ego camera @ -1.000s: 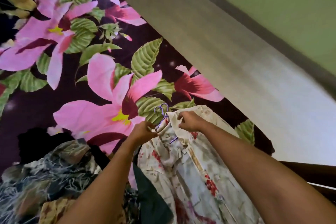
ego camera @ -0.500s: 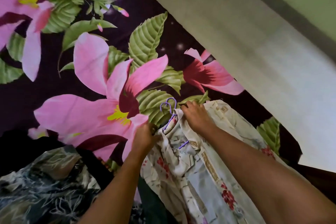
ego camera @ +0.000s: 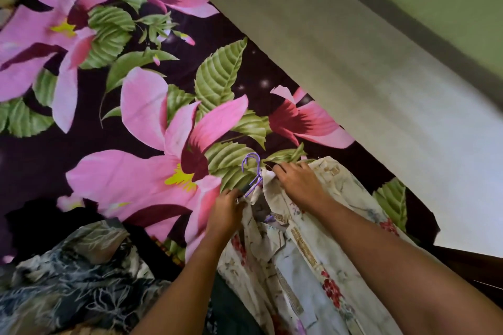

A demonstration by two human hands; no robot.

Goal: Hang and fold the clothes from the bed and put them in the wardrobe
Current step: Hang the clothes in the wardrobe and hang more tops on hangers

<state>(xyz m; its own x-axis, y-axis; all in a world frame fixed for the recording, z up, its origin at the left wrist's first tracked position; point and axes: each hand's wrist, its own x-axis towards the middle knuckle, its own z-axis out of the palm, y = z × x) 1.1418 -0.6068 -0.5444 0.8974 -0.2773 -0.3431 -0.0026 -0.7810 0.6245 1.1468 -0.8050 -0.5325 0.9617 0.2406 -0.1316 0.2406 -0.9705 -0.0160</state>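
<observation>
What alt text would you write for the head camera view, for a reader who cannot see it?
The left hand grips a cream flowered shirt beside a purple hanger, and the right hand pinches its collar. The bedsheet is dark with big pink flowers; a dark patterned garment lies lower left.

The bed [ego camera: 416, 215] wears a dark purple sheet [ego camera: 40, 160] printed with big pink flowers and green leaves. At its near right edge lies a cream shirt [ego camera: 304, 266] with red flowers. The hook of a purple hanger [ego camera: 251, 164] sticks out at the collar, over the sheet. At the near left lies a crumpled dark leaf-print garment [ego camera: 76, 285], with a black cloth [ego camera: 49, 223] just beyond it. A dark green cloth [ego camera: 231, 304] sits between garment and shirt.
</observation>
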